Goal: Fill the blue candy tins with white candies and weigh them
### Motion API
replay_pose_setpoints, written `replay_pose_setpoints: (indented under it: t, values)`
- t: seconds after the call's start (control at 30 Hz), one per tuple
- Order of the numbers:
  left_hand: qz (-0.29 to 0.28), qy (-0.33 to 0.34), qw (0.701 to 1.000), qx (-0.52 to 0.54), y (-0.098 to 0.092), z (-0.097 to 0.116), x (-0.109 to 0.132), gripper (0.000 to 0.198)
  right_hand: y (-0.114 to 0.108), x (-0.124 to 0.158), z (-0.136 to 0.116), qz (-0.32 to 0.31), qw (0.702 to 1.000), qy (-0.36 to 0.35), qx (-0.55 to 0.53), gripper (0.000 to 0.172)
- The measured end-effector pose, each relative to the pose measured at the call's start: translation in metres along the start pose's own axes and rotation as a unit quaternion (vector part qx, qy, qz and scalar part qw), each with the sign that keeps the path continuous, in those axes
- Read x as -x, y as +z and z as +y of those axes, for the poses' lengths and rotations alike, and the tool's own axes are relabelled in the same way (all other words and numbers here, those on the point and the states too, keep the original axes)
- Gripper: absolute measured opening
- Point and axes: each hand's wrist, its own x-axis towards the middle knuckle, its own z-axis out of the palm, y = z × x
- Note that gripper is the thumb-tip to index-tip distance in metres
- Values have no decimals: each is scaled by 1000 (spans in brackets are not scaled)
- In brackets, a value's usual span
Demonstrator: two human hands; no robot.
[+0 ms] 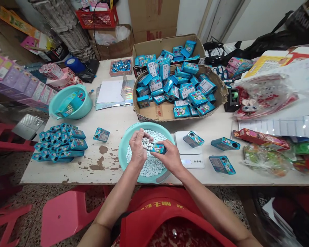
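Note:
White candies fill a turquoise basin (124,151) at the table's front edge. Over it, my left hand (139,147) is cupped round a heap of the white candies (146,142). My right hand (170,155) grips a small blue box (158,148) lying on its side, its end close against the candies in my left hand. Just right of the basin, a white scale (193,161) carries another blue box (193,139). Two more blue boxes, one (225,143) behind the other (222,164), rest on the table to the right.
A cardboard tray (157,115) piled with blue boxes stands behind the basin, another box behind it. Stacked blue boxes (61,142) and a single one (101,134) lie left, near a second turquoise basin (86,108). Bagged goods (265,159) sit at the right.

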Motion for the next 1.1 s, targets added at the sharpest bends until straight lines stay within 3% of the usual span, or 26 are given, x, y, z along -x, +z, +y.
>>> replay_pose_setpoints:
  t: [0.2, 0.7, 0.87, 0.97, 1.1]
  values:
    - [4, 18, 1000, -11, 1, -1, 2, 27, 0, -1, -3, 8, 1000, 6, -19, 28]
    - [-64, 51, 995, -53, 2, -2, 8, 31, -2, 0, -5, 23, 999, 13, -18, 29]
    - [-75, 28, 997, -16, 4, 3, 7, 28, -5, 0, -8, 27, 999, 3, -41, 29]
    - [-106, 22, 994, 0, 8, 7, 11, 27, -4, 0, -7, 40, 998, -6, -45, 29]
    - [-196, 1, 981, -7, 14, 10, 15, 28, 2, 3, 3, 26, 999, -14, -38, 20]
